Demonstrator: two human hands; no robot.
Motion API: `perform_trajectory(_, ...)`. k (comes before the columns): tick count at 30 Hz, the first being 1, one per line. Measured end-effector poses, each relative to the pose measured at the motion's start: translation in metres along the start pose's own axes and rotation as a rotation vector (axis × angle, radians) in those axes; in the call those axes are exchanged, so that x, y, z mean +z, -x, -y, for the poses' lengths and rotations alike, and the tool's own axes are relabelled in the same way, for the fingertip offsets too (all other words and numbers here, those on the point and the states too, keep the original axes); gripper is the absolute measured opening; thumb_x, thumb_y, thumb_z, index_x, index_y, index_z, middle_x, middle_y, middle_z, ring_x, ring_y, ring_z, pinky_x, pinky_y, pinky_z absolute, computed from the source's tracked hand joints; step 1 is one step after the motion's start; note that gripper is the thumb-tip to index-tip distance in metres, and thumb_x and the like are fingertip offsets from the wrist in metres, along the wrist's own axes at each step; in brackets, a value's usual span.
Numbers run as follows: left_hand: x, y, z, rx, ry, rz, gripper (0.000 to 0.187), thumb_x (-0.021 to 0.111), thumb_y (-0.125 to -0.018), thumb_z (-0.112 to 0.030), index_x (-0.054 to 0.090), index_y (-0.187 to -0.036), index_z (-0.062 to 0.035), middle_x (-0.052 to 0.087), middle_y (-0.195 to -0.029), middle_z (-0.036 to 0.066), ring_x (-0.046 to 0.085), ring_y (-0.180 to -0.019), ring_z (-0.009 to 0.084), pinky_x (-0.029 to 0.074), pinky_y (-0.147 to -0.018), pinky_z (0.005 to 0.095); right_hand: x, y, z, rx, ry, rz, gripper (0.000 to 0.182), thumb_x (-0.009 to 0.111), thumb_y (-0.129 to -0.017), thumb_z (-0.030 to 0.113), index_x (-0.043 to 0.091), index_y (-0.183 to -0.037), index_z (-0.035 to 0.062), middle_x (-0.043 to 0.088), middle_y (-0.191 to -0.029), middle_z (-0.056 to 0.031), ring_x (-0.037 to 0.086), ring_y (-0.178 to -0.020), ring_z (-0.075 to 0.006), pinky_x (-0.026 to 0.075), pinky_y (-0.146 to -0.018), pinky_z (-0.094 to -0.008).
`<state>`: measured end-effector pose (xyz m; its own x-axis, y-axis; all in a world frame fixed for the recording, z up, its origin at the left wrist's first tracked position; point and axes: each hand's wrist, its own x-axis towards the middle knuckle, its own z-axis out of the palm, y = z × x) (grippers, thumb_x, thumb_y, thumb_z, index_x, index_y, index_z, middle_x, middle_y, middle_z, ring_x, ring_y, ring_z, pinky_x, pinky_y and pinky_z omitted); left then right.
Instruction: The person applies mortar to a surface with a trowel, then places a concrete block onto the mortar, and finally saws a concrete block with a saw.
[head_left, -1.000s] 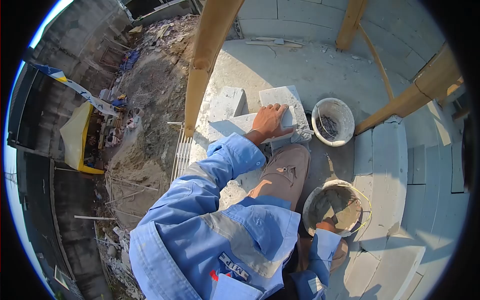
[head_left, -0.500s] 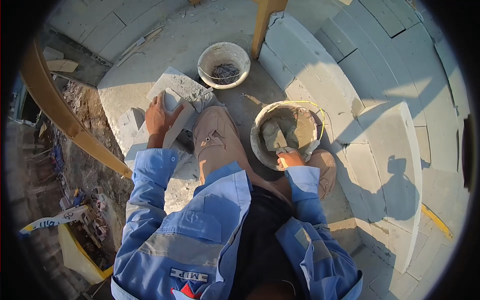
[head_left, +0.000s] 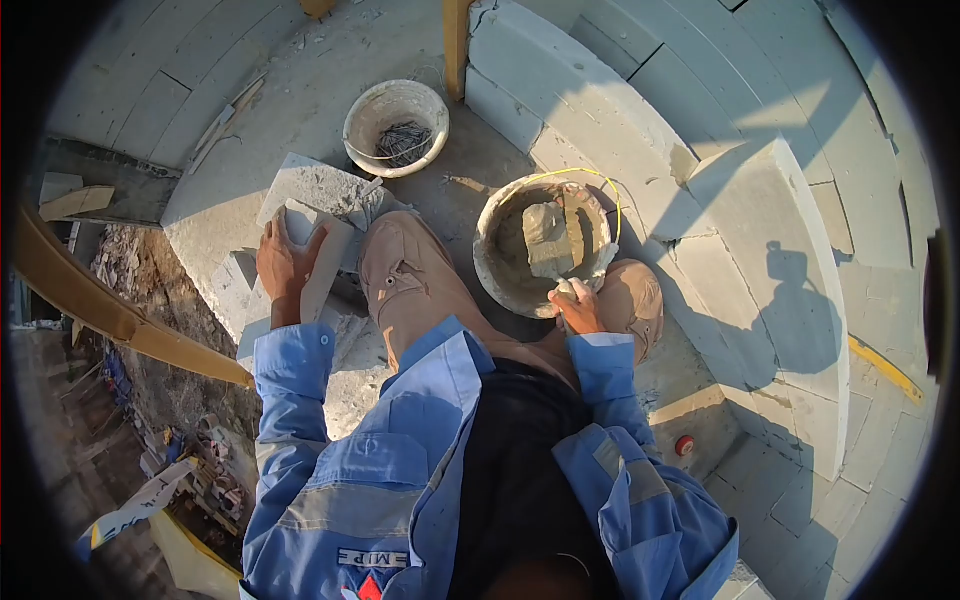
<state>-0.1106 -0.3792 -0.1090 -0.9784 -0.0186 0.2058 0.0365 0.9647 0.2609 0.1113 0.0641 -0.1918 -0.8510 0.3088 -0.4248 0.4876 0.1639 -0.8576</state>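
My right hand (head_left: 577, 306) is closed round the handle of a trowel (head_left: 549, 256), whose blade carries a lump of wet mortar. The trowel is over the mortar bucket (head_left: 489, 262), which has a yellow-and-white wire handle and stands by my right knee. On the other side, my left hand (head_left: 289, 262) grips a pale grey block (head_left: 326, 268), thumb and fingers spread over its top end. Behind that block lies a larger rough slab (head_left: 318, 187) with crumbs of mortar on it.
A second bucket (head_left: 440, 112) holding dark nails or metal pieces stands ahead. Pale block walls (head_left: 600, 90) curve round the right, with an upright panel (head_left: 812, 300). An orange-brown beam (head_left: 130, 320) crosses the left above a rubble-filled drop. A red round object (head_left: 684, 445) lies at lower right.
The trowel has risen from the mortar with a lump on its blade. The view has shifted, so the buckets appear further left. My left hand stays on the block.
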Motion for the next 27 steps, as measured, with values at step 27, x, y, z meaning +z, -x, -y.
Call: perform_trajectory(27,0.002,0.001,0.001,0.004,-0.033,0.025,0.089,0.079,-0.073,-0.055,0.051,-0.139,-0.0019,0.063,-0.123,0.019,0.061,-0.113,0.0358,0.048,-0.097,0.0443,-0.036,0.034,0.024,0.069,0.022,-0.018,0.035,0.067,-0.088,0.021,0.058,-0.113,-0.0013,0.061,-0.070,-0.0088,0.057,-0.053,-0.0137,0.046,-0.050,-0.0302)
